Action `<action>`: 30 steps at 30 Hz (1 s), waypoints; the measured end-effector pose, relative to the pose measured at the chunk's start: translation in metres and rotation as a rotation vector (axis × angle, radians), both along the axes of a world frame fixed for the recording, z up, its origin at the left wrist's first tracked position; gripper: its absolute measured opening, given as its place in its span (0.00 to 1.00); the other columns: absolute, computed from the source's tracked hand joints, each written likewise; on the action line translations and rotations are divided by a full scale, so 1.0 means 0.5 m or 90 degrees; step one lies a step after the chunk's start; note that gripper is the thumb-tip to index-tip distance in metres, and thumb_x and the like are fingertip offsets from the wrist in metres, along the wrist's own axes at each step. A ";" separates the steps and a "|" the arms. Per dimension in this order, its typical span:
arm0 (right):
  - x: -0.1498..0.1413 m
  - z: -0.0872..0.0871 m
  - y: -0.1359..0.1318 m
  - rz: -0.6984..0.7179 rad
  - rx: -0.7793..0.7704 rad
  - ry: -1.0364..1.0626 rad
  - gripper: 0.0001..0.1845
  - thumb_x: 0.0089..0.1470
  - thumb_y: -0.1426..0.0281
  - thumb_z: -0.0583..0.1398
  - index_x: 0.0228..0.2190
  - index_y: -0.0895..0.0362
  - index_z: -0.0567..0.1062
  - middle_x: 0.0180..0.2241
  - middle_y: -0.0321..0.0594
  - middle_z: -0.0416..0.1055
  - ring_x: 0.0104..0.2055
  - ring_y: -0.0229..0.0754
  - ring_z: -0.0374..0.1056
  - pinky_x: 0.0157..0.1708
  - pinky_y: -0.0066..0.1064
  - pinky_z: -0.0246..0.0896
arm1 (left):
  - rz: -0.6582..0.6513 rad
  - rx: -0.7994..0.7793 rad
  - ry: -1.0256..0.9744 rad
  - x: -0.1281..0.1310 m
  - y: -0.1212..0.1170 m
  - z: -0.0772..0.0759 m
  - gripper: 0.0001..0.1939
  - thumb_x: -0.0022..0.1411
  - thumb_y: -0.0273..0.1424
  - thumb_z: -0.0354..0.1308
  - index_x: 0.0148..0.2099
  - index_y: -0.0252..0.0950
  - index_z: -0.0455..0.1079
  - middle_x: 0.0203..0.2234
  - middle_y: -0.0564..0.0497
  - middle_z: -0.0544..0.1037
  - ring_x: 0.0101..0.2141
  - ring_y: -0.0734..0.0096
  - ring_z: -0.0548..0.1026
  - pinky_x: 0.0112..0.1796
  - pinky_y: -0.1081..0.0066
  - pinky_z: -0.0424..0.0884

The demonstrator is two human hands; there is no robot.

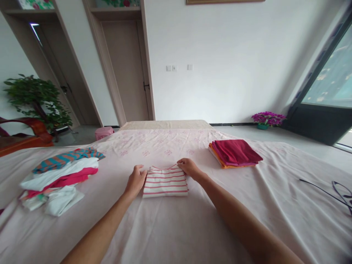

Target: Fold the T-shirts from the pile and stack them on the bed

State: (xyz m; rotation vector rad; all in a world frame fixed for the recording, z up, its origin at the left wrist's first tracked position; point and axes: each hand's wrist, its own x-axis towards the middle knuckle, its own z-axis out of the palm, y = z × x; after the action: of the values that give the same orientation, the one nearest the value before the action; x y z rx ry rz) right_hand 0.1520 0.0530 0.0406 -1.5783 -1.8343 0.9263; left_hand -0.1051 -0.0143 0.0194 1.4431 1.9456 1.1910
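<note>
A white shirt with red stripes lies folded into a small, flat rectangle on the pale bedsheet, its neckline at the far edge. My left hand is at its upper left corner, fingers curled and thumb against the fabric edge. At the upper right corner, by the neckline, my right hand pinches the cloth between thumb and fingers. Right of it sits a neat stack of folded clothes, dark red on top with purple and orange beneath. To the left is a loose pile of clothes in several colours.
Black-framed glasses rest on the sheet at the far right. A pink stool and a leafy plant stand beyond the left side. Purple flowers in a green pot are on the floor by the wall.
</note>
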 end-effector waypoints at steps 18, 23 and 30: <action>-0.009 -0.073 -0.013 0.246 0.283 -0.365 0.30 0.67 0.57 0.43 0.65 0.57 0.56 0.67 0.45 0.50 0.70 0.50 0.41 0.66 0.50 0.34 | -0.286 0.008 0.558 0.075 0.009 -0.028 0.29 0.69 0.45 0.41 0.68 0.42 0.55 0.66 0.44 0.58 0.66 0.53 0.52 0.61 0.47 0.53; 0.006 -0.067 0.005 0.185 0.247 -0.344 0.29 0.67 0.59 0.45 0.64 0.56 0.58 0.67 0.44 0.51 0.69 0.48 0.43 0.66 0.46 0.35 | -0.274 -0.064 0.542 0.069 0.020 -0.026 0.30 0.69 0.46 0.40 0.69 0.41 0.54 0.67 0.42 0.56 0.67 0.51 0.50 0.61 0.45 0.50; 0.067 -0.027 -0.025 -0.005 0.172 -0.212 0.19 0.57 0.70 0.54 0.49 0.56 0.75 0.51 0.46 0.72 0.52 0.46 0.68 0.49 0.32 0.60 | -0.177 0.154 0.542 0.088 -0.024 -0.001 0.22 0.68 0.40 0.49 0.60 0.37 0.67 0.60 0.38 0.66 0.64 0.46 0.55 0.58 0.43 0.53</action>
State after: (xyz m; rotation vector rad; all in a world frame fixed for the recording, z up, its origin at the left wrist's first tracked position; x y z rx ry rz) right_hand 0.1854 0.0407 0.0272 -1.6368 -2.0719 0.4032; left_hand -0.0609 -0.0263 0.0188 2.5552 2.0060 0.7492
